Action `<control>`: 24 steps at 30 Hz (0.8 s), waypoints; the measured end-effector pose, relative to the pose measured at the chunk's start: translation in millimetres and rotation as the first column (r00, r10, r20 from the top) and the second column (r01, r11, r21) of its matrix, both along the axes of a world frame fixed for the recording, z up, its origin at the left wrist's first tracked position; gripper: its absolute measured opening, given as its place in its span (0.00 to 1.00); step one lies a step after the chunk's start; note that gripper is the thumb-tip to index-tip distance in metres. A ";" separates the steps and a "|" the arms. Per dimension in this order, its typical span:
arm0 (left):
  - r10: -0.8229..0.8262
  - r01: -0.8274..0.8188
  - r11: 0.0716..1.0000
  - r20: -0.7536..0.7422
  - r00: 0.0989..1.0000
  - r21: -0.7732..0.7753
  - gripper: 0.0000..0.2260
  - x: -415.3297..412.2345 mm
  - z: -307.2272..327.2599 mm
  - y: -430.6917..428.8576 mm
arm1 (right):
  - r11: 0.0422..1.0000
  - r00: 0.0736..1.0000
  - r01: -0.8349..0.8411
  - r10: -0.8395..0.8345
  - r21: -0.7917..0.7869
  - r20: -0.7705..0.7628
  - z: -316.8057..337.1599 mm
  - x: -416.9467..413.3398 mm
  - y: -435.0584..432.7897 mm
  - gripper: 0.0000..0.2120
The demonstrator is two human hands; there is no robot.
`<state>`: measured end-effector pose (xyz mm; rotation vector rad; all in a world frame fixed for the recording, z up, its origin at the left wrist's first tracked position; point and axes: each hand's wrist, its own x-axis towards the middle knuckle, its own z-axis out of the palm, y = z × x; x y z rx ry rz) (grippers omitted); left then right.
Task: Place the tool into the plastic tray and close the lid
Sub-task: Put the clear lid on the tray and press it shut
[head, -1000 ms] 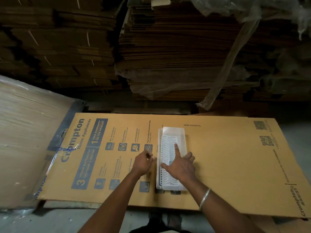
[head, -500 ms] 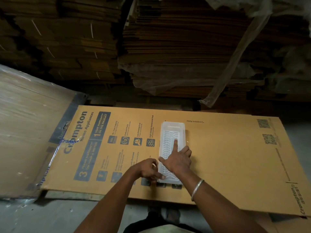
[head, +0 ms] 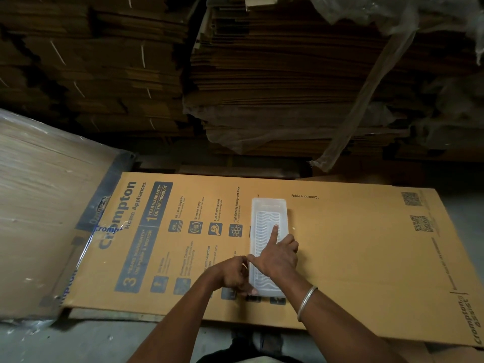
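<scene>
Tray (head: 268, 205) lying lengthwise on printed cardboard sheet (head: 353, 244), lid (head: 264, 224) down; tool not visible | right hand (head: 279, 258) pressing flat on lid, forefinger extended, gripping nothing; left hand (head: 233, 277) curling, pinching near-left rim | likely light, thin, flexible, slippery; best holding by the long rims

The tray (head: 269, 231) is a long, narrow box of clear, milky plastic with rounded corners; it lies flat on the printed cardboard sheet (head: 353, 244), its long axis running away from the person; its lid (head: 264, 221) is down over it, translucent, with rows of wavy ridges showing across the top; the far end is plain and smooth; the near end is partly covered by hands; the tool cannot be made out through the plastic.
</scene>
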<state>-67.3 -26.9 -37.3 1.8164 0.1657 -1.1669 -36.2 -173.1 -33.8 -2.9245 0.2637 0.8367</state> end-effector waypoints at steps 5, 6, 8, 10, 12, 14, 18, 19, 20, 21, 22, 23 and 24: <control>-0.008 0.008 1.000 0.014 1.000 0.013 0.33 -0.3 -9.9 1.7 | 1.000 1.000 -0.007 0.007 0.007 -0.003 -2.5 -1.6 -3.7 0.63; -0.002 0.002 1.000 0.015 1.000 0.012 0.32 -0.6 -12.2 1.8 | 1.000 1.000 -0.014 0.014 0.006 -0.001 -3.5 -1.3 -5.3 0.62; -0.013 0.012 0.999 0.019 1.000 0.030 0.32 -0.9 -16.5 1.9 | 1.000 1.000 -0.024 0.024 0.016 -0.004 -6.6 0.1 -8.1 0.59; -0.030 0.029 0.997 0.016 0.999 0.067 0.34 -0.8 -18.6 2.4 | 0.999 0.999 -0.034 0.035 0.036 -0.017 -7.1 3.9 -10.9 0.50; -0.041 0.038 0.994 0.026 0.999 0.101 0.35 -0.2 -19.0 2.7 | 0.998 0.998 -0.052 0.054 0.046 -0.041 -1.2 11.5 -14.3 0.43; -0.068 0.059 0.988 0.053 0.996 0.144 0.35 1.3 -16.1 3.1 | 0.996 0.995 -0.082 0.084 0.045 -0.045 5.4 25.6 -19.2 0.41; -0.180 0.149 0.956 0.105 0.978 0.251 0.41 4.6 -5.9 -2.2 | 0.968 0.971 -0.237 0.235 0.081 0.036 12.7 57.9 -32.8 0.51; -0.203 0.157 0.946 0.140 0.969 0.283 0.46 4.9 -4.3 -4.7 | 0.954 0.959 -0.285 0.283 0.095 0.031 13.1 64.8 -37.1 0.58; -0.213 0.149 0.941 0.189 0.959 0.304 0.54 5.0 -3.7 -7.3 | 0.944 0.950 -0.311 0.311 0.107 0.017 13.1 70.7 -41.3 0.62; -0.229 0.145 0.934 0.238 0.944 0.326 0.63 4.7 -2.5 -9.6 | 0.940 0.946 -0.321 0.323 0.117 0.003 13.3 75.5 -45.3 0.66; -0.268 0.159 0.919 0.277 0.923 0.360 0.70 4.6 -2.0 -11.7 | 0.939 0.945 -0.323 0.326 0.122 -0.006 13.3 79.2 -48.3 0.68; -0.329 0.191 0.894 0.305 0.893 0.405 0.73 5.2 -1.5 -12.9 | 0.938 0.945 -0.324 0.327 0.123 -0.003 13.4 81.8 -50.1 0.69; -0.393 0.223 0.864 0.327 0.859 0.452 0.74 6.1 -0.3 -14.1 | 0.939 0.946 -0.322 0.324 0.123 0.004 12.7 83.1 -50.7 0.70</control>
